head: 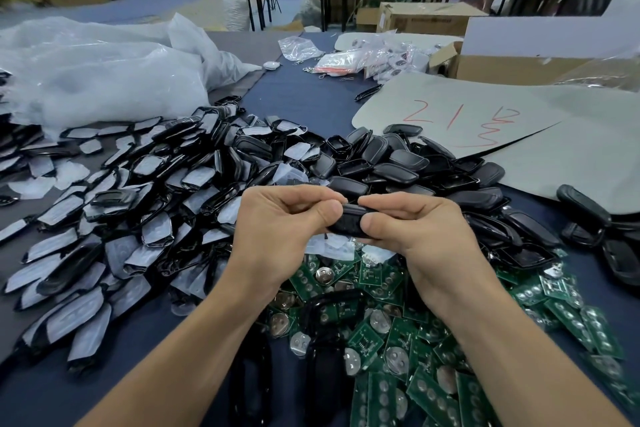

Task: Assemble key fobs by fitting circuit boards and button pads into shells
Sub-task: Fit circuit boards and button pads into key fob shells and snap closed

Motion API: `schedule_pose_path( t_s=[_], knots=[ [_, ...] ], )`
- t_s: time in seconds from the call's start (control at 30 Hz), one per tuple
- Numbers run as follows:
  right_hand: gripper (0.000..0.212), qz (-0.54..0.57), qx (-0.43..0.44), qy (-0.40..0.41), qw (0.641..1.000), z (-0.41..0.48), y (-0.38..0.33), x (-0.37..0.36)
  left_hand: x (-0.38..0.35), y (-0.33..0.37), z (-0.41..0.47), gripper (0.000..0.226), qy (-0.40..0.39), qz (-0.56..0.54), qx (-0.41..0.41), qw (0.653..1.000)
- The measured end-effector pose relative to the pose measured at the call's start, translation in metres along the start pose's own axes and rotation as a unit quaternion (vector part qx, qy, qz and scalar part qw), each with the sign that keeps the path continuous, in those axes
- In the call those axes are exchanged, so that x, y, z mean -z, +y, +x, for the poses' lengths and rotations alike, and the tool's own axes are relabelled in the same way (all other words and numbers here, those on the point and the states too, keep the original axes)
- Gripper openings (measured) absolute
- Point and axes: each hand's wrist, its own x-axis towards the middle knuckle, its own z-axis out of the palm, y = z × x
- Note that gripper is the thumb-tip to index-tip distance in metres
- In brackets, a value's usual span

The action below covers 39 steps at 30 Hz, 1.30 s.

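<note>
- Warehouse floor behind, stacked with cartons (429,19); up front, a desk (311,97) under navy cloth is buried in parts.
- Both hands meet over the middle: left hand (277,222) and right hand (422,232) pinch one black fob (348,222) between them, lifted clear of the piles.
- Thumbs sit on the near face and fingers curl over the far edge. It looks like a squeeze to snap the halves shut, though the seam is hidden.
- Below the fob lies a green heap of boards (415,340), with clear pads (332,248) peeking out just under the fob.
- Left of the fob are film-covered shells (138,191); beyond it, black shells (398,163).
- Right of the fob, a few dark pieces (588,215) lie apart from the heaps. They may be finished ones; cannot tell.
- Verdict: one unit is near closing and heaps of parts are waiting. Early days, by the look of it.
</note>
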Motion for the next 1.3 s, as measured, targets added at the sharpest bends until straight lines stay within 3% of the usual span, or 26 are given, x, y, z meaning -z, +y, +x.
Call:
schedule_pose_path(
  t_s=[0.13, 0.23, 0.37, 0.5, 0.6, 0.8, 0.93, 1.07, 1.3],
  knots=[
    [0.03, -0.102, 0.051, 0.054, 0.992, -0.002, 0.004, -0.002, -0.004, -0.004, -0.001, 0.02, -0.044, 0.074, 0.044, 0.995],
    [0.029, -0.114, 0.077, 0.039, 0.99, -0.004, 0.004, -0.006, -0.007, -0.006, -0.004, 0.026, -0.061, 0.078, 0.055, 0.994],
    [0.028, -0.132, 0.063, -0.009, 0.989, 0.0, -0.002, -0.001, -0.002, -0.01, -0.003, 0.026, -0.025, 0.098, 0.016, 0.995],
    [0.021, -0.239, 0.09, -0.009, 0.967, 0.0, -0.004, 0.004, -0.002, -0.009, -0.006, 0.032, -0.028, 0.129, -0.033, 0.991],
    [0.023, -0.225, 0.123, 0.009, 0.967, -0.002, -0.004, 0.002, -0.002, -0.008, -0.004, 0.034, -0.037, 0.107, -0.046, 0.993],
    [0.026, -0.117, 0.115, 0.04, 0.986, -0.003, -0.001, -0.002, -0.002, -0.004, 0.0, 0.022, -0.016, -0.004, 0.003, 1.0],
    [0.025, -0.238, 0.162, 0.045, 0.956, -0.005, -0.001, -0.003, -0.002, -0.002, 0.0, 0.032, -0.031, -0.002, -0.03, 0.999],
    [0.035, -0.29, 0.221, 0.057, 0.929, -0.012, -0.003, -0.008, -0.003, -0.001, 0.0, 0.032, -0.062, -0.007, -0.054, 0.997],
    [0.042, -0.292, 0.206, 0.048, 0.933, -0.011, -0.003, -0.007, 0.0, -0.001, -0.001, 0.038, -0.058, -0.001, -0.067, 0.996]
  ],
)
